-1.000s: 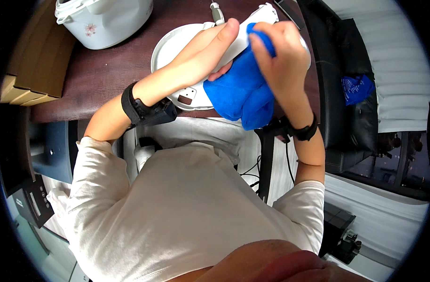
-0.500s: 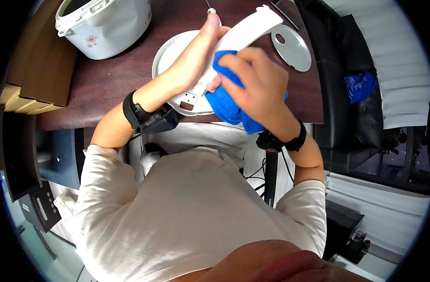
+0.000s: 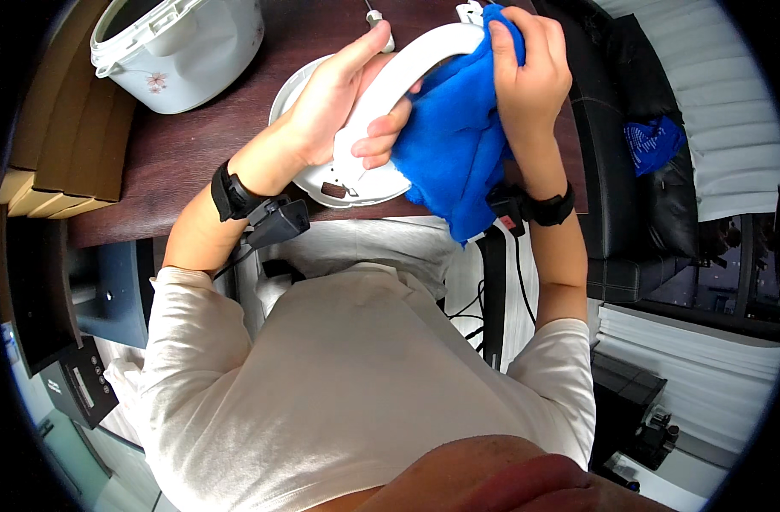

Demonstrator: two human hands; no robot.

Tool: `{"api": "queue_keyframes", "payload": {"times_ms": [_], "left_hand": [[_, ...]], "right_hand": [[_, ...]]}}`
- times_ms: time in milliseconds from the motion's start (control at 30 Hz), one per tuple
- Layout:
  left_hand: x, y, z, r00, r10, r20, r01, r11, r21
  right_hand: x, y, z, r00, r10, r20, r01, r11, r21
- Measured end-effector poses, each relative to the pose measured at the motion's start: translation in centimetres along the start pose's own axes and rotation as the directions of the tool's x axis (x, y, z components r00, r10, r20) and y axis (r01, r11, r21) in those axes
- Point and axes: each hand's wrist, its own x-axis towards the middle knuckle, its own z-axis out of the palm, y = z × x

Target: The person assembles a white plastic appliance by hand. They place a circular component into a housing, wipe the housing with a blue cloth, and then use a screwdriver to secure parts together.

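My left hand [image 3: 343, 98] grips a curved white plastic handle [image 3: 407, 72], its fingers wrapped around the lower part. A blue cloth [image 3: 458, 128] hangs from my right hand [image 3: 533, 77], whose fingers pinch it over the far right end of the handle. The handle is tilted, its far end up and to the right. Beneath my hands a round white lid [image 3: 371, 188] lies on the table, partly covered by my left hand and the cloth. A rectangular hole shows near its front edge.
The white cooker body [image 3: 181, 72] with a flower print stands at the back left, beside brown cardboard boxes [image 3: 74, 128]. A white-handled screwdriver [image 3: 379, 30] lies behind the lid on the dark wooden table [image 3: 151, 179]. A blue fabric item [image 3: 654, 145] rests on a black sofa at right.
My right hand has moved with the cloth away and to the right, up to the handle's far end. The handle has turned to show its curved side, and my left fingers now wrap around it.
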Motion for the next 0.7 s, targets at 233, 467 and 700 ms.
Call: {"api": "queue_keyframes", "payload": {"times_ms": [233,467,700], "left_hand": [[0.4,0.0,-1.0,0.983,-0.107,0.148,0.137,0.969,-0.206],[0.6,0.0,-2.0,0.961,-0.117,0.251,0.166,0.969,-0.184],[0.9,-0.2,-2.7,0.958,-0.064,0.281,0.133,0.963,-0.234]], "right_hand": [[-1.4,-5.3,-1.3,0.976,-0.109,0.188,0.110,0.994,0.007],[-0.6,-4.9,-2.0,0.972,-0.120,0.203,0.121,0.993,0.003],[0.0,-5.1,-1.3,0.993,-0.085,0.086,0.080,0.995,0.060]]}}
